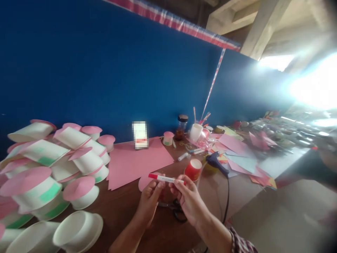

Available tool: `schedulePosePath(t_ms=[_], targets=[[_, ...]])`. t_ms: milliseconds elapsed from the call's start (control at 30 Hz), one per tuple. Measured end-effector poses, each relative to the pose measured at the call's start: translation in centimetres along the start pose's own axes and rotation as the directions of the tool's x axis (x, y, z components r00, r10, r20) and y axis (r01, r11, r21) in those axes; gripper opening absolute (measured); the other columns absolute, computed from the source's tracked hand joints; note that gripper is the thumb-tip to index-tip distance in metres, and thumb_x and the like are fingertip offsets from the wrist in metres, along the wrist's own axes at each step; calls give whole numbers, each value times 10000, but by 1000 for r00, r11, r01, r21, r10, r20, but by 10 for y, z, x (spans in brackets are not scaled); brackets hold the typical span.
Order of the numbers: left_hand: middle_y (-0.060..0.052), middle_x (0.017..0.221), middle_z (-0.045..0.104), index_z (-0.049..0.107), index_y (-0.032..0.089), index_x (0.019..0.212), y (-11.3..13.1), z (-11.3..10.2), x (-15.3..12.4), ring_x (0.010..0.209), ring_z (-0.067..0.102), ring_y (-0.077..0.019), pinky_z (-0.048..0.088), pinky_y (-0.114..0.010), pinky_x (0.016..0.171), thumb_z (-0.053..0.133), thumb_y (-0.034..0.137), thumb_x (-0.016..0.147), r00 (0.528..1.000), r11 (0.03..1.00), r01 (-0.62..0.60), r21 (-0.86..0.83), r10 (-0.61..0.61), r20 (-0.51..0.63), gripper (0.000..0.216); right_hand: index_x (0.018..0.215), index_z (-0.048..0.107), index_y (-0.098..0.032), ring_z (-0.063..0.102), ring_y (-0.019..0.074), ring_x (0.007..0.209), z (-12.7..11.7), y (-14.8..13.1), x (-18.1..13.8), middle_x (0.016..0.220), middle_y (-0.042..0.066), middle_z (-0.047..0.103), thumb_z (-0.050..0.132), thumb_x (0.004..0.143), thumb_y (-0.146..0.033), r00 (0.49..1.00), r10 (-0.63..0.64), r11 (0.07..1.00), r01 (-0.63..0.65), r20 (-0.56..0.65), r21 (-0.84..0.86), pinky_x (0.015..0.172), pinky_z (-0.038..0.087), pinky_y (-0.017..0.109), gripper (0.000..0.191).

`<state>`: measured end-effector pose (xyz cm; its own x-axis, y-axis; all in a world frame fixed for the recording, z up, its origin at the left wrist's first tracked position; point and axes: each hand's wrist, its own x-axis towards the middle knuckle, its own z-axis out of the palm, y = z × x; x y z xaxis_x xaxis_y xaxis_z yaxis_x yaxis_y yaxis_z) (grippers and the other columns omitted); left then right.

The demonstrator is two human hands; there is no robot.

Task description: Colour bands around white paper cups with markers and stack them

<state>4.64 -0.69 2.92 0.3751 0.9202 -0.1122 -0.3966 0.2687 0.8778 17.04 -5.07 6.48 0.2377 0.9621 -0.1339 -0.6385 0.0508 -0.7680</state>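
Brown table (126, 211) against blue wall (105, 70). One red-capped marker (166, 179) pinched at its ends by left hand (150, 200) and right hand (188, 200). Uncapping seems in hand, calling for a straight pull.

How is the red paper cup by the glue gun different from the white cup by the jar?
The red paper cup is red outside, white inside; the white cup is white all over. The red cup looks empty; the white cup holds thin sticks. The red cup stands just past the red-capped white marker held by the left hand and right hand; the white cup stands back by the blue wall. Both stand mouth up.
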Motion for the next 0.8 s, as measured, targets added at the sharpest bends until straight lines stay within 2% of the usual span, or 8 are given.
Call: schedulePosePath(t_ms=[133, 233, 333, 433, 500, 567, 633, 800], targets=[[-3, 693, 573, 638, 154, 1012, 3, -2, 1, 626, 528, -92, 430, -223, 608, 668, 404, 738, 997, 986, 74, -150, -77, -19, 372, 780, 523, -190, 632, 103, 742, -2, 21, -11, 751, -14, 643, 765, 705, -253, 996, 92, 996, -92, 5, -5, 702, 491, 205, 261], [-20, 737, 588, 638, 143, 930, 5, -2, 2, 671, 549, -105, 442, -228, 627, 657, 410, 749, 997, 979, 66, -190, -74, -35, 323, 783, 542, -184, 618, 116, 708, 0, 19, -15, 746, -8, 633, 750, 711, -310, 991, 134, 973, -126, 28, -196, 668, 488, 216, 254], [-13, 736, 583, 614, 152, 877, 8, -1, 0, 685, 551, -100, 447, -222, 640, 645, 419, 758, 997, 975, 71, -209, -78, -27, 294, 825, 584, -184, 598, 140, 671, 3, 9, -10, 730, 2, 618, 697, 745, -393, 999, -31, 866, 40, 26, -498, 598, 484, 229, 250], [21, 678, 537, 587, 166, 898, 8, 2, -5, 590, 512, -74, 430, -207, 569, 625, 446, 766, 992, 976, 129, -177, -128, 19, 312, 942, 601, -189, 616, 164, 723, 6, 1, 0, 835, 37, 639, 631, 787, -446, 980, -172, 739, 193, 97, -645, 617, 506, 249, 301], [27, 631, 519, 562, 166, 878, 7, 4, -9, 510, 482, -72, 385, -200, 476, 575, 487, 789, 982, 978, 170, -118, -159, 98, 333, 1016, 581, -192, 602, 145, 592, 9, 3, 7, 740, 14, 614, 559, 826, -493, 984, -109, 736, 175, 140, -654, 528, 503, 247, 357], [28, 549, 496, 530, 162, 798, 5, 5, -11, 428, 432, -74, 314, -202, 403, 497, 524, 824, 969, 984, 172, -37, -163, 188, 365, 1046, 556, -194, 511, 121, 395, 11, 8, 10, 554, -46, 517, 449, 864, -553, 986, 58, 786, 51, 157, -616, 384, 446, 237, 417], [38, 475, 450, 491, 167, 724, 2, 6, -12, 382, 377, -68, 270, -204, 382, 435, 542, 847, 964, 989, 150, 14, -149, 218, 399, 1049, 542, -193, 444, 108, 322, 12, 16, 11, 463, -79, 440, 408, 868, -587, 981, 128, 818, -23, 142, -575, 334, 402, 221, 454], [71, 450, 370, 429, 187, 713, -2, 8, -12, 364, 297, -50, 202, -185, 369, 429, 577, 833, 963, 983, 177, 57, -185, 196, 408, 919, 574, -192, 492, 100, 415, 15, 32, 8, 630, -8, 595, 455, 843, -589, 996, 9, 834, 43, 92, -550, 373, 402, 206, 421]])
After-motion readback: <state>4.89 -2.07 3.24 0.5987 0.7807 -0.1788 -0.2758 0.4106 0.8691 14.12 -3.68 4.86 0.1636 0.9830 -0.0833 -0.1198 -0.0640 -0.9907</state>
